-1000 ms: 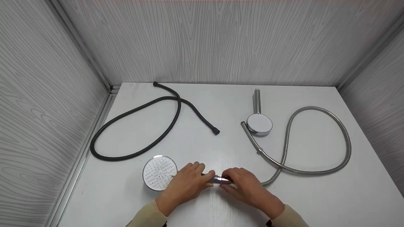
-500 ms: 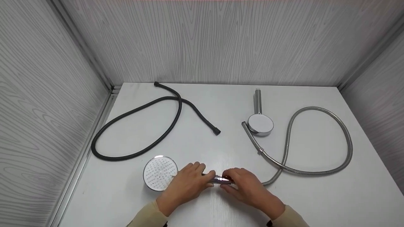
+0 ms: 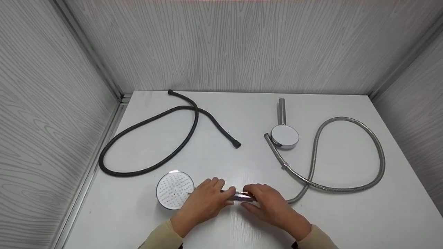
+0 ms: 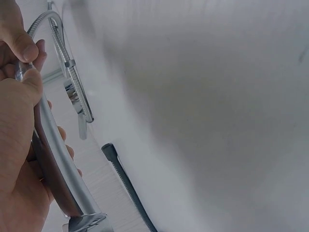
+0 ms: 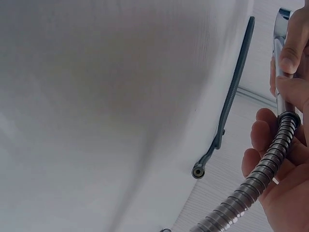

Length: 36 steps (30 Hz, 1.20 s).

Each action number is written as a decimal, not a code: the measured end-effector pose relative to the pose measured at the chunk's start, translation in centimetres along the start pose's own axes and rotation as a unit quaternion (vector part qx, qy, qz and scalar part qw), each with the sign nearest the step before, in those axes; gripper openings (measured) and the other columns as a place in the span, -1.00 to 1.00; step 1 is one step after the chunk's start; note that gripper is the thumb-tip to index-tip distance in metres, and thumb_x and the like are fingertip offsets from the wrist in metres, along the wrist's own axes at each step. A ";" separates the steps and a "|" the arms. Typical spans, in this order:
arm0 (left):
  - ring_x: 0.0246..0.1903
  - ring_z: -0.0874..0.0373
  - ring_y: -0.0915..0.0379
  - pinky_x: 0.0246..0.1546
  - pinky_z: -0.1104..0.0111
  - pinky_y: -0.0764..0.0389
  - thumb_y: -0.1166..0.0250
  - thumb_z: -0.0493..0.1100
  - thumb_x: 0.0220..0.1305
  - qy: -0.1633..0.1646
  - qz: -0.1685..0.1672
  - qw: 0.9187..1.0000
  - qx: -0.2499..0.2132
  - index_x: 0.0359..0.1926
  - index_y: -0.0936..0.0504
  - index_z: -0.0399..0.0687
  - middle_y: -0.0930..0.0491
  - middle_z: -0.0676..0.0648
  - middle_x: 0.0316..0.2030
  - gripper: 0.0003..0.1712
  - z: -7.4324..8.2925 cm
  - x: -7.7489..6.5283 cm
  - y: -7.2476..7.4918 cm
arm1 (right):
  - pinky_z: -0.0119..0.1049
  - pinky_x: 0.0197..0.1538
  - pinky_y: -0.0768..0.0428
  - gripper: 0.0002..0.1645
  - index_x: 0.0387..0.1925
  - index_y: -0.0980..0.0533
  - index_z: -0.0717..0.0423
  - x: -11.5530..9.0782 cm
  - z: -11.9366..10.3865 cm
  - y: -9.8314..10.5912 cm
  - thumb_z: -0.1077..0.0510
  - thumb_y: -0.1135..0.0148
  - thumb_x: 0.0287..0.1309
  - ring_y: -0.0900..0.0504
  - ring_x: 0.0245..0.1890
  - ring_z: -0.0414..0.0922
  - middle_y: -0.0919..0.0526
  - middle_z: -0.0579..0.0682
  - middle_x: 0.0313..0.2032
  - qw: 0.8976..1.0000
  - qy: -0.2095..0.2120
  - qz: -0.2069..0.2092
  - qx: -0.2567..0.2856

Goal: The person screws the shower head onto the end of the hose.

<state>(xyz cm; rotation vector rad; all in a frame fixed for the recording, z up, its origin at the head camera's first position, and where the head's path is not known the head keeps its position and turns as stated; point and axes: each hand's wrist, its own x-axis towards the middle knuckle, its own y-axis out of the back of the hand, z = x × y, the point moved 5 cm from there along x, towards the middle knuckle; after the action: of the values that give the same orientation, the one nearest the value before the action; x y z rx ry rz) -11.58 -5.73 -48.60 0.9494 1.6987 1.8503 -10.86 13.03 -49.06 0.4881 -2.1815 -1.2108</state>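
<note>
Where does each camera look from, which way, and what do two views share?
Head: worn on the head, facing forward and down at the white table; left hand, right hand and sleeves show.
Left wrist: on that wrist, facing the held shower head; left hand near, right hand beyond.
Right wrist: on that wrist, facing the metal hose; both hands show partly.
Shared: both wrist views show the black hose.

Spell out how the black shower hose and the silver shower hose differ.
Colour: the black shower hose is dark, while the silver shower hose is shiny and metallic.
Place: the black hose lies toward the table's left, the silver one toward its right.
Ends: both ends of the black hose lie free; the silver hose has one free end, and the other runs into the right grip.
Shared: each crosses over itself in a loop.
</note>
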 end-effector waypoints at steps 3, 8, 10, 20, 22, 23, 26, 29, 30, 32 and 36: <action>-0.29 0.12 -0.42 -0.15 0.28 -0.56 -0.16 0.19 0.55 0.002 -0.002 1.000 -0.005 0.08 -0.49 0.17 -0.51 0.02 -0.31 -0.70 0.0 0.0 0.0 | -0.37 -0.25 -0.58 -0.57 -0.01 -0.55 0.05 0.0 0.0 0.0 0.10 -0.57 0.19 -0.51 -0.33 -0.33 -0.68 -0.17 -0.27 1.000 -0.001 0.002 0.002; -0.29 0.14 -0.40 -0.16 0.28 -0.56 -0.17 0.18 0.55 0.004 -0.007 1.000 -0.014 0.09 -0.49 0.18 -0.51 0.02 -0.30 -0.71 0.0 0.1 0.0 | -0.38 -0.25 -0.57 -0.61 -0.06 -0.55 0.03 0.0 -0.1 0.1 0.12 -0.58 0.17 -0.52 -0.35 -0.33 -0.69 -0.18 -0.29 1.000 0.011 0.012 -0.003; -0.29 0.14 -0.40 -0.16 0.28 -0.56 -0.17 0.18 0.55 0.003 -0.009 1.000 -0.013 0.09 -0.50 0.18 -0.51 0.02 -0.30 -0.70 0.0 0.1 0.0 | -0.39 -0.26 -0.56 -0.62 -0.07 -0.54 0.03 0.0 -0.1 0.1 0.11 -0.57 0.18 -0.52 -0.35 -0.33 -0.69 -0.19 -0.30 1.000 0.013 0.012 -0.004; -0.31 0.13 -0.40 -0.19 0.30 -0.54 -0.19 0.19 0.52 -0.004 0.001 1.000 0.000 0.06 -0.50 0.17 -0.50 0.03 -0.32 -0.70 0.0 0.1 0.0 | -0.40 -0.27 -0.55 -0.64 -0.10 -0.54 0.03 0.0 -0.2 0.1 0.09 -0.56 0.20 -0.53 -0.37 -0.35 -0.69 -0.20 -0.31 0.999 0.038 0.025 -0.006; -0.32 0.13 -0.40 -0.20 0.29 -0.53 -0.18 0.19 0.52 -0.007 0.004 1.000 0.005 0.05 -0.50 0.16 -0.50 0.02 -0.33 -0.70 0.0 0.1 0.0 | -0.40 -0.27 -0.55 -0.66 -0.10 -0.55 0.03 0.0 -0.2 0.1 0.07 -0.54 0.22 -0.53 -0.38 -0.35 -0.69 -0.20 -0.32 0.999 0.042 0.027 -0.008; -0.32 0.13 -0.40 -0.20 0.29 -0.53 -0.19 0.19 0.52 -0.007 0.004 1.000 0.004 0.05 -0.50 0.16 -0.50 0.02 -0.33 -0.70 0.0 0.1 0.0 | -0.40 -0.28 -0.54 -0.67 -0.10 -0.55 0.03 0.0 -0.2 0.1 0.06 -0.53 0.24 -0.52 -0.38 -0.35 -0.69 -0.20 -0.32 0.999 0.041 0.026 -0.009; -0.32 0.13 -0.40 -0.20 0.29 -0.52 -0.19 0.18 0.53 -0.005 0.001 1.000 -0.001 0.05 -0.50 0.16 -0.51 0.02 -0.32 -0.70 -0.1 0.1 0.0 | -0.41 -0.29 -0.52 -0.71 -0.09 -0.56 0.04 0.0 -0.1 0.0 0.02 -0.47 0.31 -0.49 -0.39 -0.35 -0.68 -0.19 -0.32 0.999 0.037 0.020 -0.009; -0.32 0.13 -0.39 -0.19 0.28 -0.53 -0.17 0.19 0.54 -0.002 -0.005 1.000 -0.007 0.06 -0.50 0.17 -0.51 0.02 -0.31 -0.70 -0.1 0.1 -0.1 | -0.41 -0.29 -0.51 -0.73 -0.09 -0.57 0.04 0.0 -0.1 -0.1 0.01 -0.43 0.34 -0.49 -0.38 -0.34 -0.68 -0.19 -0.32 0.999 0.034 0.015 -0.009; -0.31 0.13 -0.39 -0.19 0.28 -0.53 -0.17 0.18 0.54 -0.002 -0.007 1.000 -0.007 0.06 -0.50 0.17 -0.51 0.02 -0.31 -0.71 -0.1 0.1 -0.2 | -0.40 -0.29 -0.52 -0.73 -0.09 -0.57 0.04 0.0 -0.1 -0.1 0.01 -0.43 0.35 -0.49 -0.37 -0.34 -0.68 -0.19 -0.31 0.999 0.032 0.013 -0.009; -0.30 0.13 -0.40 -0.17 0.28 -0.54 -0.16 0.19 0.55 0.000 -0.011 1.000 -0.008 0.07 -0.50 0.17 -0.52 0.02 -0.30 -0.70 -0.1 0.1 -0.2 | -0.38 -0.26 -0.54 -0.71 -0.06 -0.58 0.03 0.0 0.0 0.0 -0.02 -0.44 0.35 -0.51 -0.36 -0.34 -0.68 -0.20 -0.30 1.000 0.023 0.005 -0.010; -0.29 0.13 -0.41 -0.16 0.28 -0.54 -0.15 0.19 0.56 0.004 -0.017 1.000 -0.010 0.10 -0.50 0.18 -0.52 0.02 -0.29 -0.70 -0.1 0.1 -0.3 | -0.36 -0.22 -0.56 -0.61 0.02 -0.56 0.01 0.0 0.1 0.1 -0.05 -0.48 0.30 -0.49 -0.33 -0.36 -0.67 -0.23 -0.28 1.000 -0.002 -0.014 -0.006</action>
<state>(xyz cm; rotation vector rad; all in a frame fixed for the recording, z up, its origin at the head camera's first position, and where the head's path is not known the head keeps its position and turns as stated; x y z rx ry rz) -11.77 -5.73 -48.84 0.8995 1.6877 1.8479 -10.87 13.15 -48.99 0.5129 -2.1769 -1.2397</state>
